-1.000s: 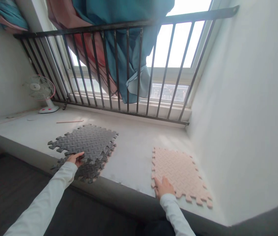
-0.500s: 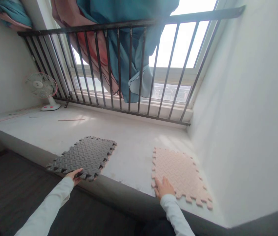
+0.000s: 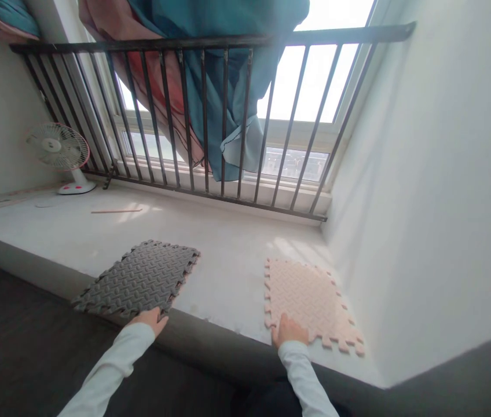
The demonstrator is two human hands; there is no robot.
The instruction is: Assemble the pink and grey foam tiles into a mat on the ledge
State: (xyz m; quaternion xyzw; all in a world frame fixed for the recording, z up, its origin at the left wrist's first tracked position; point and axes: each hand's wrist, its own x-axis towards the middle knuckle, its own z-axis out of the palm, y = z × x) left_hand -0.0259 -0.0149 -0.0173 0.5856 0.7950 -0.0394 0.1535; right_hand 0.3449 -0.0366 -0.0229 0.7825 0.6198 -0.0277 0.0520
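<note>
Slid left hand [image 3: 152,322] rightward along the near edge of the grey mats [image 3: 141,279], towards the near right corner, after swinging the skewed upper mat back over the lower. Kept right hand [image 3: 291,332] on the pink mat [image 3: 304,296], with hardly any shift.

Bunched left fingers at that grey corner; could not tell whether pinching or only touching, with the underside hidden. Rested right fingers, fairly close together, over the near left corner of pink; could not tell of any grip beneath the edge.

Had pink lying flat on the ledge [image 3: 228,275], near the right wall [image 3: 436,202]. Had grey lying farther left, with the near left corner jutting past the ledge's front edge.

Judged only partway along: pink already down flat, grey apparently squared into one pile, though overhanging. Had no teeth linked between grey and pink; left both well apart, with ledge between. Left stick [image 3: 116,211] and fan [image 3: 51,145] untouched, farther back towards the railing [image 3: 237,41].
</note>
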